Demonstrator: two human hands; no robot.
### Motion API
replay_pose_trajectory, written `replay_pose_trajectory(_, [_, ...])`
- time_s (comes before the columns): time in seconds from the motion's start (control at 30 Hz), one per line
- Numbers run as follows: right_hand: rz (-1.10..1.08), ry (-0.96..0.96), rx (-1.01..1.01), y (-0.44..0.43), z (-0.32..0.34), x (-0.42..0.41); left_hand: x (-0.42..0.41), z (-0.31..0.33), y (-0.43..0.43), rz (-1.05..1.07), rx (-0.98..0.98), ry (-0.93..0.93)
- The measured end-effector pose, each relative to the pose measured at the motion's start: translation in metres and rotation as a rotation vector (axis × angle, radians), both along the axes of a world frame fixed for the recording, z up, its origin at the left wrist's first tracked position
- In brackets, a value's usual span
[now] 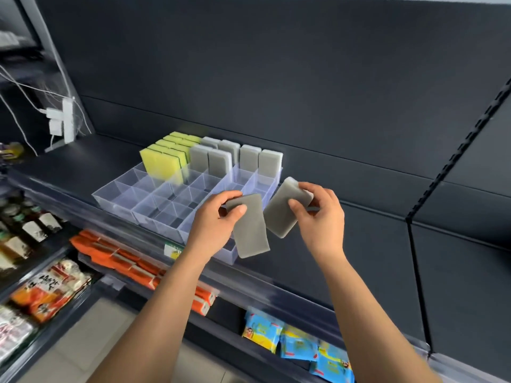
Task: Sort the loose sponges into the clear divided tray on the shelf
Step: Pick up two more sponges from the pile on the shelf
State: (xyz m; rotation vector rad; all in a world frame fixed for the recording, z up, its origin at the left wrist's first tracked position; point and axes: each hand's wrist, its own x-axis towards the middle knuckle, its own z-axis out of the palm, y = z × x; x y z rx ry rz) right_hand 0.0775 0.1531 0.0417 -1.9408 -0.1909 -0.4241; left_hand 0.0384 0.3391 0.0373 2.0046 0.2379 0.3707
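**A:** Head cam. The clear divided tray (124, 193) sits on the dark shelf (69, 167), left of centre.

**B:** What's in it?

**A:** Back-left lane has a row of yellow sponges (161, 161), upright and packed tight. Mid and right lanes, at the back, hold grey sponges (218, 161), also upright.

**B:** Hands?

**A:** The left hand (218, 219) is over the tray's front-right corner. Its grip is pinched on the top end of a grey sponge (251, 236), which hangs down past the front wall. The right hand (320, 214) is just off the tray's right side. Its grip is curled round the upper end of a second grey sponge (280, 214), which is tilted.

**B:** Do those two touch?

**A:** They're just beside each other. Can't tell if the edges meet.

**B:** Below?

**A:** Lower shelves: orange packs (124, 258), blue packets (298, 346) to the right, bottles (30, 228) far left.
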Motion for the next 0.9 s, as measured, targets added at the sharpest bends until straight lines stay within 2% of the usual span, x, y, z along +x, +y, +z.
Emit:
replay_pose_trajectory(0.17, [0.004, -0.028, 0.011, 0.027, 0.006, 0.056, 0.045, 0.015, 0.025, 0.017, 0.086, -0.028])
replay_pose_trajectory(0.4, [0.001, -0.074, -0.096, 0.056, 0.005, 0.116, 0.099, 0.016, 0.054, 0.008, 0.143, -0.097])
replay_pose_trajectory(0.67, [-0.01, -0.065, -0.266, 0.081, -0.015, 0.147, 0.147, 0.013, 0.083, -0.028, 0.16, -0.194])
replay_pose_trajectory(0.9, [-0.056, -0.035, -0.456, 0.093, -0.032, 0.155, 0.181, 0.016, 0.098, -0.182, 0.158, -0.274])
